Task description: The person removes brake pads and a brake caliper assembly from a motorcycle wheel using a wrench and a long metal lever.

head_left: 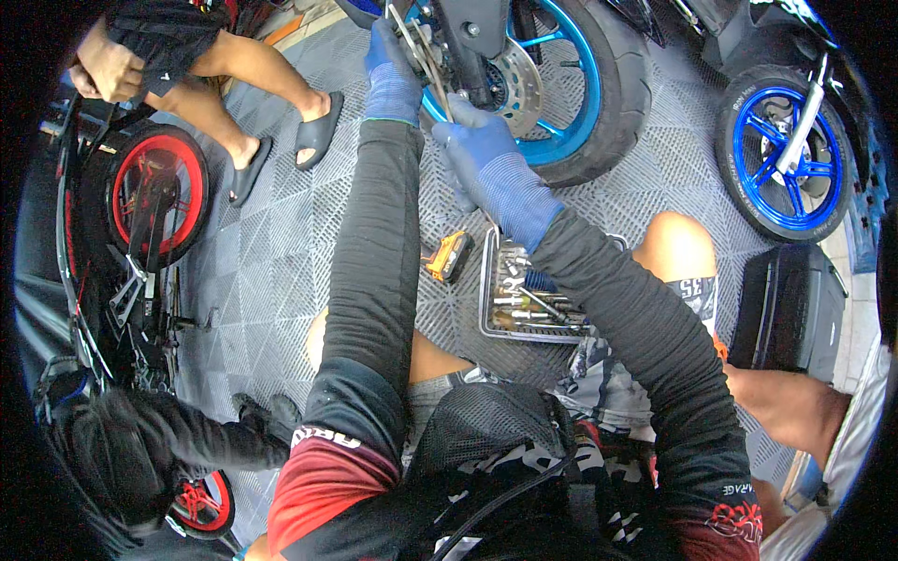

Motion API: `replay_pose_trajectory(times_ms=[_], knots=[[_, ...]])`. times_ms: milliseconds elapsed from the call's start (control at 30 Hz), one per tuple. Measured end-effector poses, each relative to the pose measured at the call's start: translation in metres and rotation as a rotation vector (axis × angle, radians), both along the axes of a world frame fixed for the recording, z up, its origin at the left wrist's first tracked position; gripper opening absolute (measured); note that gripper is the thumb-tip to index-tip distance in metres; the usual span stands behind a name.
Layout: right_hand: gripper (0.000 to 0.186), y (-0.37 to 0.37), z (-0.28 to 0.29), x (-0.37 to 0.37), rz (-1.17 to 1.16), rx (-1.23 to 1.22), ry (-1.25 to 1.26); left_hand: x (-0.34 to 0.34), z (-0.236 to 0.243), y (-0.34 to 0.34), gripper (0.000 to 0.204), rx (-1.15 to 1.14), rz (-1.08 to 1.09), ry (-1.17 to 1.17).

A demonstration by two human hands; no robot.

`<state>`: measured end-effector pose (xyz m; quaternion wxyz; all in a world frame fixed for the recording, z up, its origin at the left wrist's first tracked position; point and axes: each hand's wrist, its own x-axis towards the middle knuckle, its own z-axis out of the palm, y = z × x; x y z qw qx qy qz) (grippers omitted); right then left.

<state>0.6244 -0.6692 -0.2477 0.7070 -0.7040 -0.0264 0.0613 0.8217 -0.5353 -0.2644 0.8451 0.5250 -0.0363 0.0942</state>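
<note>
My left hand (389, 79), in a blue glove, grips the upper part of a long thin metal piece (428, 65) beside a motorbike's fork (470, 65). Just below, my right hand (491, 168), also gloved, closes round the lower end of that piece; what exactly it is, I cannot make out. Close to both hands is a cyan-rimmed wheel (586, 89) with a silver brake disc (516, 84). Beneath my arms on the floor lie an orange-and-black power tool or battery (449, 254) and a tray of sockets and tools (486, 309), partly hidden by my right arm.
At the upper left a person in sandals stands with hands (112, 75) together. Another person in black (122, 449) is at the lower left. Motorbikes with a red wheel (159, 192) and a blue wheel (776, 154) flank me; a black case (786, 318) stands at right on tiled flooring (262, 299).
</note>
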Motion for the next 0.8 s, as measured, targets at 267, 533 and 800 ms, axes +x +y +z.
replay_pose_trajectory(times_ms=[267,533,800], knots=[[0.037,0.005,-0.022,0.000,-0.059,0.043,-0.044,0.004,-0.003,-0.014,0.055,-0.044,0.130,0.012],[0.037,0.033,-0.059,0.013,-0.309,-0.091,-0.462,-0.031,0.011,-0.013,0.032,0.418,0.224,-0.101],[0.059,-0.006,-0.001,-0.008,0.219,0.127,0.055,-0.020,0.021,0.022,0.046,0.085,0.081,0.199]])
